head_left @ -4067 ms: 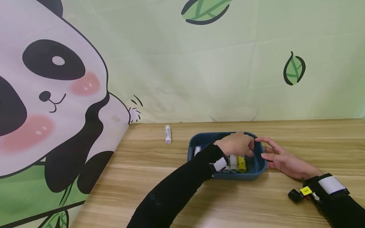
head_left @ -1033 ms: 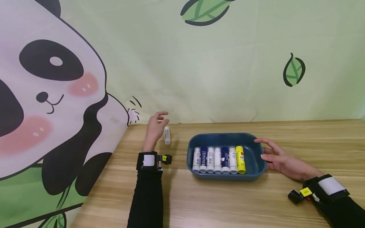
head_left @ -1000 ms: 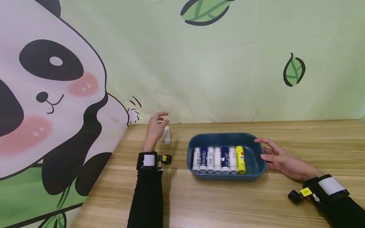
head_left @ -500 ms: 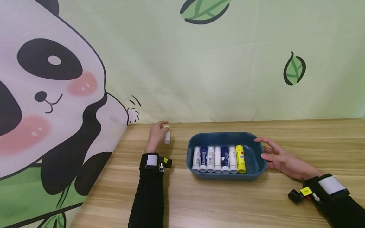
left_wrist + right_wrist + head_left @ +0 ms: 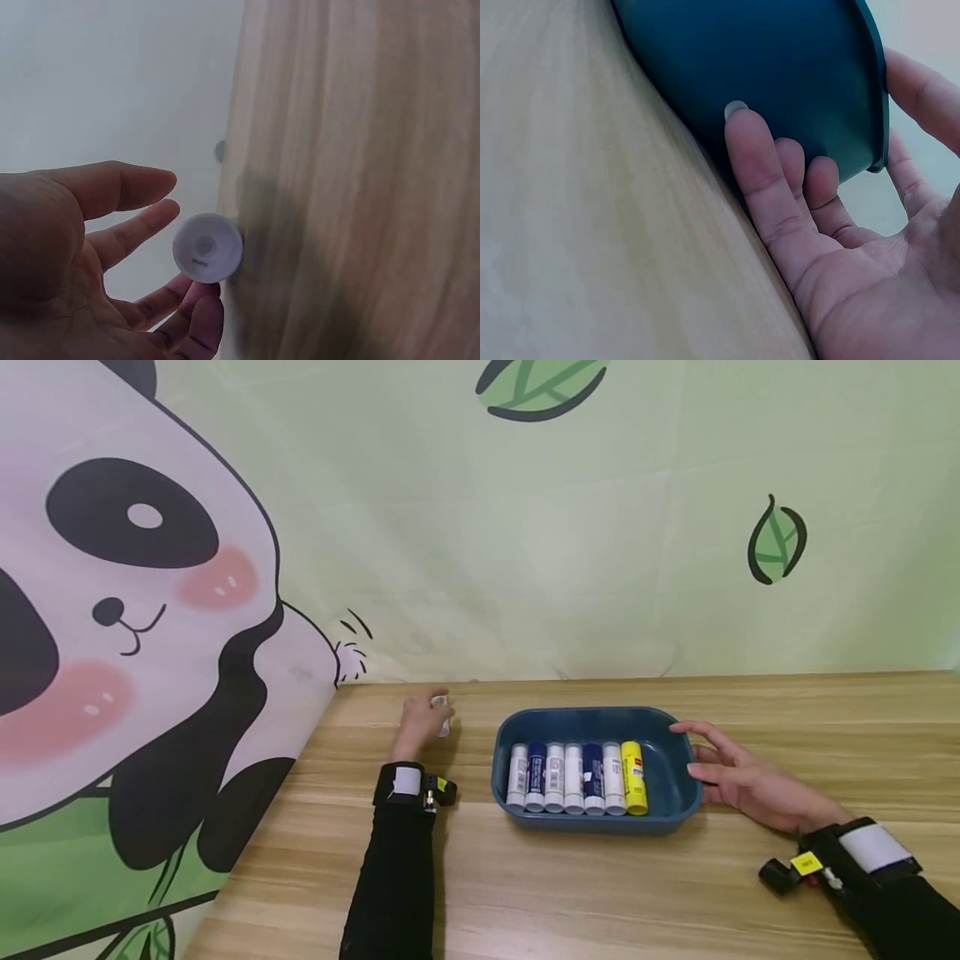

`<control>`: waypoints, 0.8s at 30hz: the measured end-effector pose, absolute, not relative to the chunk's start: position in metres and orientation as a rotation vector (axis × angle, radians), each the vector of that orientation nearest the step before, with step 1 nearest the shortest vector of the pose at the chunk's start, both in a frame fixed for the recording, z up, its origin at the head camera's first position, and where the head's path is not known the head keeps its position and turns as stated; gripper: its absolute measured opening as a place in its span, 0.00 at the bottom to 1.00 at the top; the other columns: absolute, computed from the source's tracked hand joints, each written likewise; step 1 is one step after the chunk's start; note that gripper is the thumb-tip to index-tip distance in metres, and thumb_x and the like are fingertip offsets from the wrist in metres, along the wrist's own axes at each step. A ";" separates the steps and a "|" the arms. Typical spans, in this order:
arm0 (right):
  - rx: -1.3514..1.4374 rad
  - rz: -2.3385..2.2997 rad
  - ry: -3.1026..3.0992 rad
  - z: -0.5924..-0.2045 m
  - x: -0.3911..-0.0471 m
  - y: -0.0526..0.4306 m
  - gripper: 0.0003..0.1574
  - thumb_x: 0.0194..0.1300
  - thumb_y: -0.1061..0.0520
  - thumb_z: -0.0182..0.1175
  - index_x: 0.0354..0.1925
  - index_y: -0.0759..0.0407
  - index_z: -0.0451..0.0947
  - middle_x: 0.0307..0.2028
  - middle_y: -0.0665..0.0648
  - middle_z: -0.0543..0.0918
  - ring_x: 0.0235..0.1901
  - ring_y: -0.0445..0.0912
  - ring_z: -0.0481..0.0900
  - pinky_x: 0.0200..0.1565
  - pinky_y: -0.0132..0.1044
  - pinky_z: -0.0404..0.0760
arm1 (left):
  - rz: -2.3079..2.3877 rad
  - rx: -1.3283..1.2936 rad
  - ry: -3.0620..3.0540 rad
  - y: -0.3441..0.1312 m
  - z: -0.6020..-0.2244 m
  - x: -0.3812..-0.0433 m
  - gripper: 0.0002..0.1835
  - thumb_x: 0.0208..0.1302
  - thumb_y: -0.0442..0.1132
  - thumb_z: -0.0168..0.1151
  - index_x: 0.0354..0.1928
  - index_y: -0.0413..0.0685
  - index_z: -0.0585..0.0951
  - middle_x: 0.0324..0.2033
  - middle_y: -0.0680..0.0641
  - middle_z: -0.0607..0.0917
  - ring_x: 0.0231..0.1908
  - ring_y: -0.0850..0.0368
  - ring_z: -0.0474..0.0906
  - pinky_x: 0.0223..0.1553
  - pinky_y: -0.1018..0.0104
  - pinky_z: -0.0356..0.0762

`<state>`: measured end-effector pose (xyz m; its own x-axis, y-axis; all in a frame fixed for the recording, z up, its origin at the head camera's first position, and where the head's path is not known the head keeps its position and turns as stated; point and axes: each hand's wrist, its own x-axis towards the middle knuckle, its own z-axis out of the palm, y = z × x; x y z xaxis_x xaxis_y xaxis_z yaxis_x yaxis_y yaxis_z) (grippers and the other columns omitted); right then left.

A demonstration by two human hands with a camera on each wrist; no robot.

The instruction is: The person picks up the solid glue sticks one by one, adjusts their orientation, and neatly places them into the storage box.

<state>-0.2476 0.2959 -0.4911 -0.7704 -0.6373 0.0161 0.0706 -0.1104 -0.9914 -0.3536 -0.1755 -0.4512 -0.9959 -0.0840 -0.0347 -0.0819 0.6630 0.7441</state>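
Observation:
My left hand [image 5: 422,720] reaches over a white glue stick [image 5: 445,727] lying near the table's back edge. In the left wrist view, the stick's round end faces the camera. My thumb and forefinger stand apart from it on one side, and other fingers are loosely bent close to its lower side; whether those touch is unclear. Several glue sticks, white, dark blue and one yellow glue stick [image 5: 634,778], lie side by side in a blue tray [image 5: 596,827]. My right hand [image 5: 753,781] rests at the tray's right end, with relaxed fingertips against its outer wall and rim.
The wooden table [image 5: 570,893] meets a pale green wall cloth [image 5: 585,560] printed with a panda and leaves. A wrist camera [image 5: 446,791] sits on the left wrist and another camera [image 5: 780,877] on the right.
My left hand has come out of the tray, gone left, and lowered over the lone glue stick, now partly covering it. The tray and right hand have stayed put.

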 end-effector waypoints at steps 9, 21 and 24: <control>-0.668 -1.956 1.617 -0.493 -0.248 0.296 0.34 0.84 0.64 0.41 0.78 0.40 0.54 0.68 0.57 0.66 0.61 0.47 0.78 0.58 0.44 0.82 | -1.243 0.211 -2.876 -0.172 -0.455 -0.350 0.28 0.71 0.34 0.59 0.72 0.44 0.73 0.65 0.26 0.66 0.58 0.33 0.70 0.56 0.48 0.73; -0.685 -1.961 1.589 -0.494 -0.249 0.297 0.34 0.84 0.65 0.41 0.78 0.40 0.54 0.68 0.57 0.67 0.61 0.47 0.78 0.58 0.44 0.82 | -1.161 0.232 -2.923 -0.167 -0.454 -0.349 0.28 0.69 0.30 0.60 0.71 0.46 0.75 0.62 0.28 0.67 0.54 0.38 0.70 0.52 0.54 0.73; -0.683 -1.962 1.587 -0.493 -0.249 0.297 0.34 0.84 0.65 0.41 0.78 0.40 0.54 0.68 0.58 0.67 0.61 0.47 0.78 0.58 0.44 0.82 | -1.153 0.263 -2.923 -0.165 -0.453 -0.348 0.28 0.69 0.30 0.61 0.71 0.47 0.75 0.62 0.29 0.67 0.54 0.38 0.70 0.51 0.55 0.73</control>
<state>-0.2488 0.2972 -0.4933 -0.7370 -0.6732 0.0602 0.0819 -0.1774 -0.9807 -0.3480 -0.1651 -0.4531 -0.9860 -0.1505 -0.0721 -0.1592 0.7188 0.6767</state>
